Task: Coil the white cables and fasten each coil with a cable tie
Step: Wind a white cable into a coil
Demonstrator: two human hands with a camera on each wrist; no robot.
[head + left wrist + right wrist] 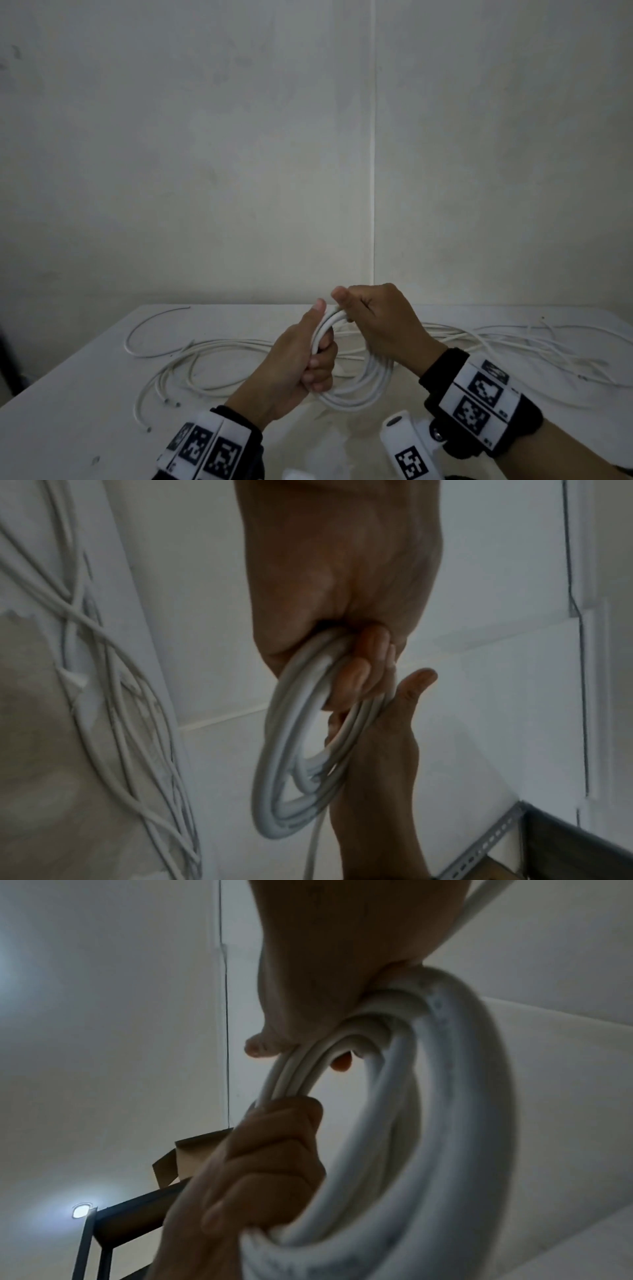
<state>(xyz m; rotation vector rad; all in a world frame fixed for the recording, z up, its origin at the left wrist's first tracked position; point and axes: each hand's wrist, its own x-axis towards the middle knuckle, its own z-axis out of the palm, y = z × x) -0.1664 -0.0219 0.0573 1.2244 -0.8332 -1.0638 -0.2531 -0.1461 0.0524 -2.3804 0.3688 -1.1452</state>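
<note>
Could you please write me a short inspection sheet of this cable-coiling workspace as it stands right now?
Surface: white table, dimly lit.
Job's things: white cable coil of several loops, held above the table; cable tie: nothing seen.
Clutter: nothing seen.
Grippers: left hand grips the coil's side; right hand holds its top.
Cables: loose white cables strewn across the table on both sides.
Surroundings: plain wall behind; metal shelf frame and cardboard box in the wrist views.
</note>
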